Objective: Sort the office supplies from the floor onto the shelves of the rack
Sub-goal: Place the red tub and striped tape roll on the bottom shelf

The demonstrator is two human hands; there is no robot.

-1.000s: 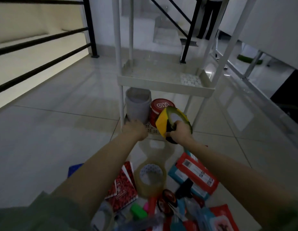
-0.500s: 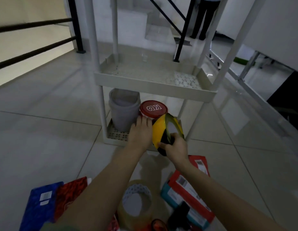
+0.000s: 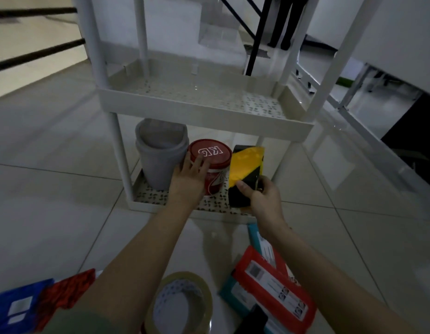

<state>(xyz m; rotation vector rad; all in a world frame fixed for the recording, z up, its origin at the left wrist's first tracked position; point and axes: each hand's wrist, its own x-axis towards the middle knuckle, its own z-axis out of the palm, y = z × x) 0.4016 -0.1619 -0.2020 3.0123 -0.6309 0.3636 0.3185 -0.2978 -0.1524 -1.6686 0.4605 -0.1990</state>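
On the rack's bottom shelf [image 3: 161, 197] a grey bin [image 3: 158, 153] stands at the left edge beside a red-lidded tub [image 3: 210, 155]; what they hold I cannot tell. The middle shelf [image 3: 204, 112] sits above. Tiled floor [image 3: 52, 189] carries a clear tape roll [image 3: 182, 302] and red packets [image 3: 274, 280]. My left hand [image 3: 187, 182] lies open against the tub; my right hand [image 3: 262, 196] grips the yellow-black tape roll [image 3: 245, 169], upright on the shelf's front right
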